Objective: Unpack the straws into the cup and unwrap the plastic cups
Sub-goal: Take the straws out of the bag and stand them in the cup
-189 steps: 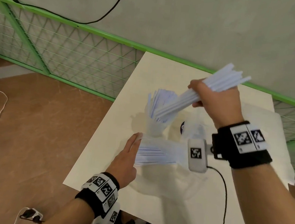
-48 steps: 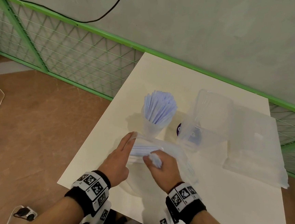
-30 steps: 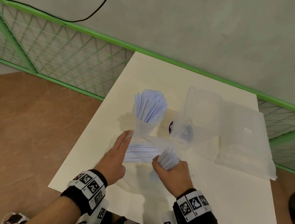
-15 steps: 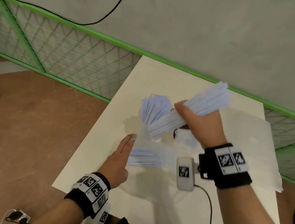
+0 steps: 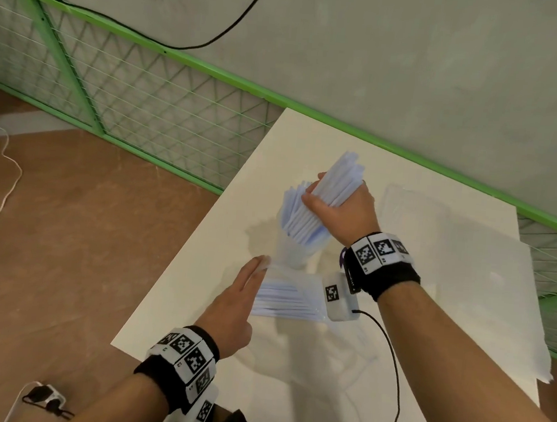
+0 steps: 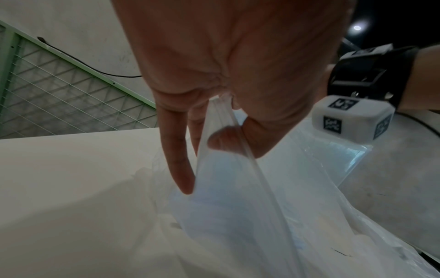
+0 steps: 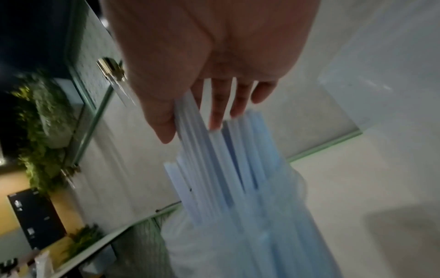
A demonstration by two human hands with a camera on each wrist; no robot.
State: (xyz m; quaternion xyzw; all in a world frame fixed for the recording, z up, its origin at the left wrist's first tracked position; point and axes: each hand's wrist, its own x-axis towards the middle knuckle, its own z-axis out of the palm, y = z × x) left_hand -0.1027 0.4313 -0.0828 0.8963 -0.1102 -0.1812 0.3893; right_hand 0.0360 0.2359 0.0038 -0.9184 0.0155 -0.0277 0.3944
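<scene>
A clear plastic cup (image 5: 295, 251) stands on the white table (image 5: 197, 271), packed with pale blue straws. My right hand (image 5: 319, 194) grips a bundle of straws (image 5: 339, 179) from above, and their lower ends reach into the cup. The right wrist view shows the thumb and fingers (image 7: 216, 120) round the straws (image 7: 214, 159) above the cup (image 7: 238, 240). My left hand (image 5: 254, 276) holds the rim of the clear straw bag (image 5: 289, 301), which lies flat with several straws left inside. In the left wrist view, thumb and fingers (image 6: 178, 169) pinch the bag's edge (image 6: 228, 169).
A translucent pack of plastic cups (image 5: 466, 277) lies on the table's right half, partly behind my right arm. A black cable (image 5: 391, 372) trails from the right wrist camera. A green mesh fence (image 5: 145, 98) runs behind the table, with brown floor to the left.
My right hand has swung its straw bundle from a slant above the cup to nearly upright, with the lower ends now in the cup. My left hand has stayed on the bag.
</scene>
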